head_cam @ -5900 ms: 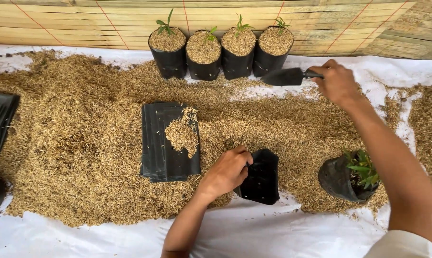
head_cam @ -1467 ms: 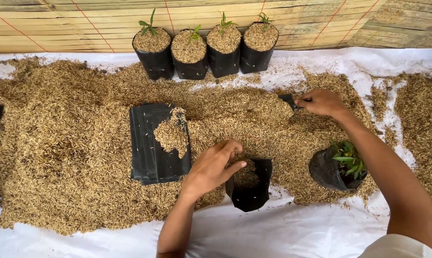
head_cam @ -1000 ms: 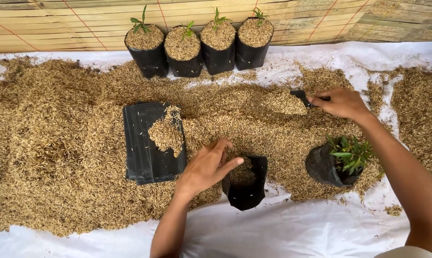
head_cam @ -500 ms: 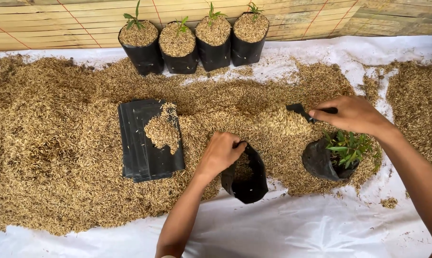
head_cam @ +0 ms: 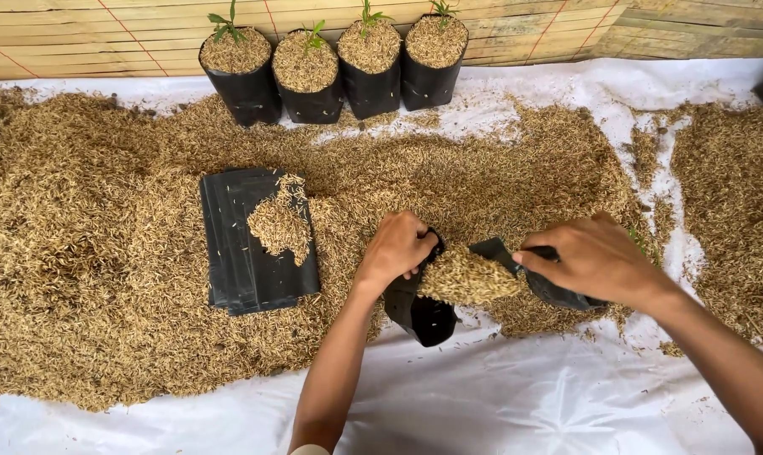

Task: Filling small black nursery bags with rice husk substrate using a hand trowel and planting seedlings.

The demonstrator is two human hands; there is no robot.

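My left hand (head_cam: 394, 248) grips the rim of a small black grow bag (head_cam: 428, 316) and holds its mouth open; the bag tilts towards the right. My right hand (head_cam: 596, 257) is closed on the handle of a black scoop (head_cam: 493, 248). The scoop carries a heap of rice husk (head_cam: 466, 276) and its tip is at the bag's mouth. Both hands are over the near edge of the husk pile (head_cam: 103, 253). My right hand hides most of a black pot with a green seedling (head_cam: 643, 240).
A stack of flat black bags (head_cam: 230, 253) lies left of my hands with some husk on it. Several filled black bags with seedlings (head_cam: 314, 80) stand in a row at the back against a bamboo mat (head_cam: 103, 34). A white sheet (head_cam: 499, 396) covers the ground.
My right hand brought the scoop, loaded with husk, from the pile to the mouth of the bag. My left hand went from resting over the bag to gripping its rim.
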